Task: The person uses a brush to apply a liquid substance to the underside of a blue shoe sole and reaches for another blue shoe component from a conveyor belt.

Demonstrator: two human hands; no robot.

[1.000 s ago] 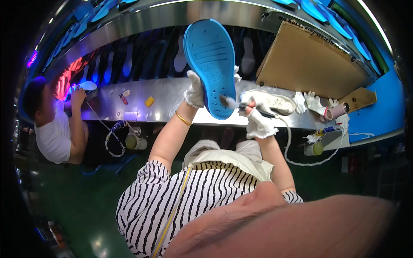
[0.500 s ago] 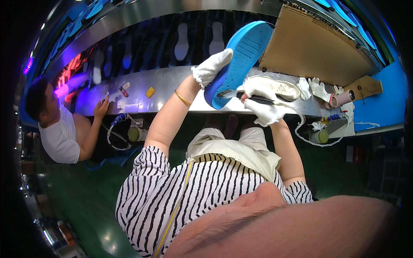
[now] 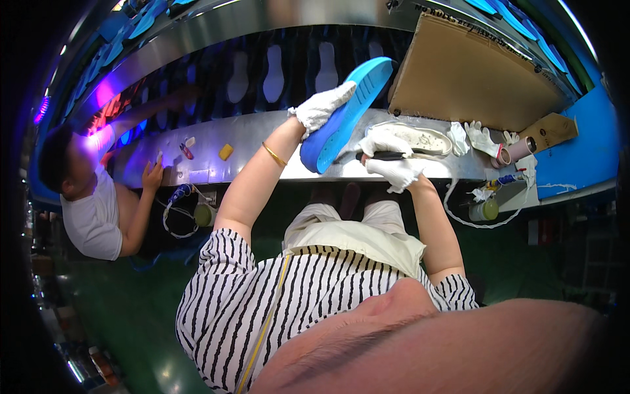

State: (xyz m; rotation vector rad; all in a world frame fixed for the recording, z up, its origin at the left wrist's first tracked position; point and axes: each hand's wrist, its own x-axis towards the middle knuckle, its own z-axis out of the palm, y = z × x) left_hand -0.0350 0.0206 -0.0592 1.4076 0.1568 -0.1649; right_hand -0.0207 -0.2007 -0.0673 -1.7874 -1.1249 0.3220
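Note:
In my white-gloved left hand [image 3: 321,109] I hold a blue shoe sole [image 3: 365,85] by its left edge, fingers closed round it. The sole is tilted up above the metal bench, its lower end pointing toward me. My right hand [image 3: 394,163], also in a white glove with bare fingertips, is closed on a brush with a dark handle [image 3: 386,156]. The brush's tip is close to the sole's lower right edge; whether it touches, I cannot tell. Just beyond my right hand, a cream sole-shaped piece [image 3: 428,139] lies on the bench.
Spare white gloves [image 3: 482,136], a pinkish cup [image 3: 522,148] and a cardboard sheet [image 3: 472,72] are at the right. A yellow block [image 3: 226,152] lies on the metal bench [image 3: 256,141]. Pale soles [image 3: 273,73] line the dark area behind. A co-worker [image 3: 92,197] sits at left.
The blue sole has come lower and turned more edge-on. My right hand has shifted slightly left with the brush. The co-worker's far arm now reaches toward the pale soles.

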